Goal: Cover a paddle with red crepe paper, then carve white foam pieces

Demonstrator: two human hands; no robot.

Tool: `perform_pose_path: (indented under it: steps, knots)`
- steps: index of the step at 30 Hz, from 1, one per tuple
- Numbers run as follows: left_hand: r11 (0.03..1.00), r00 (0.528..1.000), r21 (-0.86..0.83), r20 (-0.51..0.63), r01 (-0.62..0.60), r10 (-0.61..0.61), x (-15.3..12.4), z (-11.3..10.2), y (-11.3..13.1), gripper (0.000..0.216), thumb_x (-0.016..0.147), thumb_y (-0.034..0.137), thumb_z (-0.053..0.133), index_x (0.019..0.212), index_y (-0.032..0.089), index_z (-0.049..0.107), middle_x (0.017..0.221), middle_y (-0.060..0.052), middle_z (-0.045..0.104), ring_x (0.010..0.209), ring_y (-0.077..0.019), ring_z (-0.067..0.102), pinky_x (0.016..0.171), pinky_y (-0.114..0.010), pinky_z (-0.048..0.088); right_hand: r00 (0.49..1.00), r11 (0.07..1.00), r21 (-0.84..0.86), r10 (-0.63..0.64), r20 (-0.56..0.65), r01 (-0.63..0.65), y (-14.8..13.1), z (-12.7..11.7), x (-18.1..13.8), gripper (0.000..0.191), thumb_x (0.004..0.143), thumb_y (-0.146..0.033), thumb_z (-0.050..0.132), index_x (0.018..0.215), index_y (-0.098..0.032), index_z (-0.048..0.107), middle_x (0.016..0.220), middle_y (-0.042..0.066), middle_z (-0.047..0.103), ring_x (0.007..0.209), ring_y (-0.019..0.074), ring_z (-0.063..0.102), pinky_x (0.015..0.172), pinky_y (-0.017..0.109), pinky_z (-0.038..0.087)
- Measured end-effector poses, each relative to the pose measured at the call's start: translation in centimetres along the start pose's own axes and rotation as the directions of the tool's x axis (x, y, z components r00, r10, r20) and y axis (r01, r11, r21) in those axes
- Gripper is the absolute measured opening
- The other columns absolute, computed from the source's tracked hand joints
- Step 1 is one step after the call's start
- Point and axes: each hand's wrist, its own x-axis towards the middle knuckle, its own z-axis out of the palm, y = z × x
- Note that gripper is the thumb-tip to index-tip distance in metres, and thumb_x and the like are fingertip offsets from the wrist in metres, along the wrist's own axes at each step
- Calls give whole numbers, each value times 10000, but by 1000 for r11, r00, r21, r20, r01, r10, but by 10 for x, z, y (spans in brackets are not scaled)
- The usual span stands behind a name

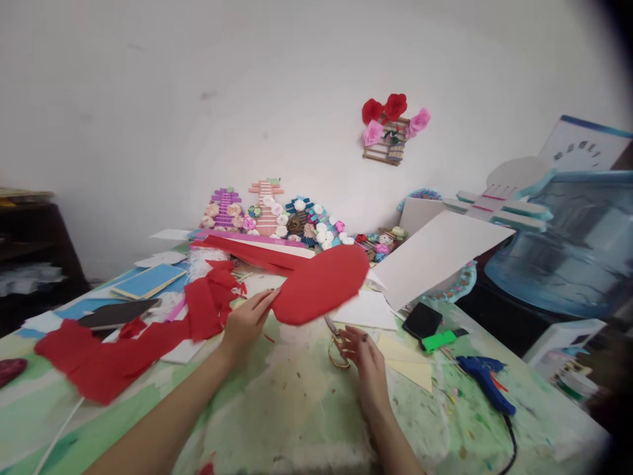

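while the left hand (247,321) pinches the red sheet (321,285) mid desk (297,412), the right hand (364,361) grips scissors (336,346). its fingers (352,335) half hide the handles.

**Hidden, cropped and blurred**

The right hand (363,359) covers part of the scissors (335,344), so its grip on them cannot be told. Whether the left hand (247,320) pinches the red sheet (321,284) is also unclear. Both forearms and the glue gun (484,382) cord leave at the bottom edge. The water bottle (568,244) fades into the dark right edge, and the shelf (30,264) at left is blurred.
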Motion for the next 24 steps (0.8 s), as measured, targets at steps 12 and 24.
perform_pose_path:
  steps: [12,24]
  knots:
    - [953,979,303,-189,-12,72,5,4,-25,585,755,164,486,1335,126,412,1350,-182,452,1307,-319,330,1074,-504,205,968,905,345,218,128,-249,-6,-6,-2,689,670,-299,737,1292,-216,454,1109,104,666,929,250,654,758,360,521]
    - [816,796,-240,-201,526,-572,22,-38,-45,226,779,297,547,911,175,684,882,-53,715,812,-198,662,804,-306,508,917,842,421,395,-54,-338,-3,-17,0,742,628,-234,771,1298,-292,458,1082,71,681,844,197,676,672,273,536]
